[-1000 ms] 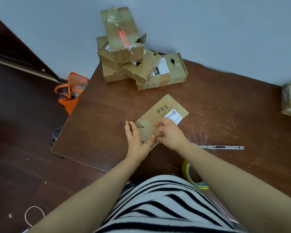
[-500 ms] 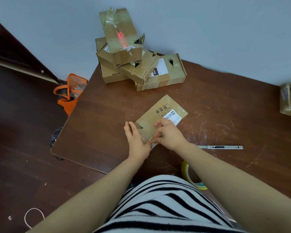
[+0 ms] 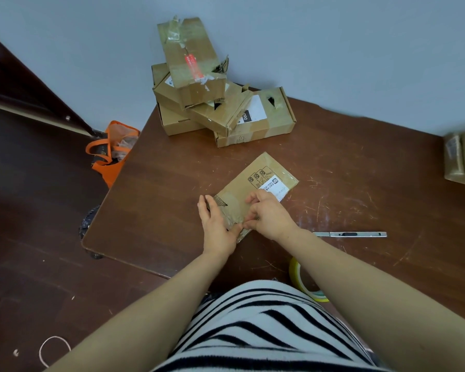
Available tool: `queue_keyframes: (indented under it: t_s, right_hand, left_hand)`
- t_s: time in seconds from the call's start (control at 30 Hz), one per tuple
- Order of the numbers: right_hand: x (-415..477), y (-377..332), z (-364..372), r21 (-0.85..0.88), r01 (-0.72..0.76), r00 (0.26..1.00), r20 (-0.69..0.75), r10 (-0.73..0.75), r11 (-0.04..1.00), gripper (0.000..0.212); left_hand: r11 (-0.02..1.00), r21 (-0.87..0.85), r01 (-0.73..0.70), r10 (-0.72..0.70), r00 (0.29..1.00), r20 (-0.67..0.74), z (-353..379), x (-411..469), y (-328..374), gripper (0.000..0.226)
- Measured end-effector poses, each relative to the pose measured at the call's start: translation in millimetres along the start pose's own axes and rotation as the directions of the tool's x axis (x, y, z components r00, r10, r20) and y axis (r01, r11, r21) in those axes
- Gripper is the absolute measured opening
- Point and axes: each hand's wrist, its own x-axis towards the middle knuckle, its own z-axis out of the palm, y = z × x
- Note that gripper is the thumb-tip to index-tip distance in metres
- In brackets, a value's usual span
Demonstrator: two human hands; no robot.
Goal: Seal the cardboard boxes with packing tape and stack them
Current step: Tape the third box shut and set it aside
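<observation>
Head view. Risks a crease or trapped bubble in the tape [image 3: 232, 220] on the near end of the box [image 3: 261, 183] if rubbed down unevenly. Risks a lifted flap, too, if the pinch pulls up instead of pressing down. Could also slide the light, flat box across the desk [image 3: 159, 205], since only fingers steady it. Might topple the leaning stack [image 3: 212, 98] at the far left when adding this box, judging by its skewed layers.

Presses with the left hand [image 3: 216, 229], fingers fairly straight and together, along the box's near-left end, thumb laid on top. Pinches with the right hand [image 3: 270, 218], fingers curled, apparently at the tape by the near corner, fingertips meeting the left thumb. Finds the box flat on the desk, mid-desk, slanted, well apart from the stack. Leaves the roll [image 3: 297, 275] at the near edge and the knife [image 3: 352, 234] to the right, both untouched.
</observation>
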Motion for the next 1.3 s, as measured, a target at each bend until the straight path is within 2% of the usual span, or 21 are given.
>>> queue_keyframes:
  t_s: [0.2,0.3,0.43,0.6,0.67,0.77,0.9,1.03,1.1,1.17,1.23,1.3]
  right_hand:
    - [-1.2,1.8,1.5,0.007,0.008,1.0,-0.012,-0.008,1.0,0.017]
    - [-1.9,2.5,2.4,0.015,0.002,1.0,-0.019,-0.002,1.0,0.014]
    - [-2.9,3.7,3.4,0.004,0.016,0.999,-0.034,-0.016,1.0,0.013]
    - [-5.1,3.2,1.9,-0.007,0.043,0.999,-0.026,-0.043,0.999,0.012]
    - [-7.2,3.4,-3.3,0.032,0.044,0.999,-0.016,-0.044,0.998,0.014]
    - [-16.1,7.8,-17.2,0.158,-0.024,0.994,-0.098,0.04,0.987,0.014]
    - [-44.9,25.6,-36.4,0.379,-0.108,0.941,-0.26,0.218,0.919,0.007]
    - [-86.4,48.1,-47.8,0.463,-0.159,0.908,-0.278,0.313,0.872,0.023]
    - [-109.3,56.6,-48.1,0.432,-0.144,0.917,-0.28,0.284,0.89,0.03]
    - [-131.8,61.7,-45.5,0.372,-0.132,0.96,-0.183,0.212,0.919,0.028]
    - [-150.9,67.7,-39.8,0.084,-0.089,0.995,-0.036,0.092,0.992,0.02]
    - [-162.7,71.3,-30.1,-0.235,-0.006,0.991,0.127,0.037,0.972,0.057]
  left_hand:
    - [0.999,0.028,-0.046,0.045,0.999,0.009,-5.2,-3.2,-5.1,0.103]
    - [0.999,0.026,-0.038,0.038,0.999,-0.024,-5.2,-4.8,-1.7,0.091]
    - [0.997,0.076,-0.031,0.031,1.0,0.004,-8.4,-5.8,-2.8,0.1]
    - [0.997,0.071,-0.009,0.011,0.999,-0.034,-6.7,-7.3,3.7,0.086]
    - [0.998,0.068,-0.001,0.002,1.0,-0.015,-8.6,-8.2,2.4,0.096]
    - [0.995,0.103,-0.008,0.009,1.0,-0.013,-10.7,-8.1,0.1,0.102]
    - [0.993,0.122,-0.002,0.009,0.998,-0.063,-11.9,-8.5,3.9,0.079]
    - [0.967,0.244,-0.069,0.115,0.977,-0.179,-12.2,-10.2,13.6,0.073]
    - [0.961,0.235,-0.143,0.188,0.965,-0.185,-9.1,-12.7,25.2,0.069]
    - [0.953,0.199,-0.227,0.26,0.953,-0.159,-3.0,-15.6,37.1,0.064]
    - [0.938,0.168,-0.304,0.323,0.941,-0.101,4.9,-19.2,47.7,0.06]
    - [0.933,0.122,-0.338,0.345,0.937,-0.048,13.6,-21.7,55.7,0.058]
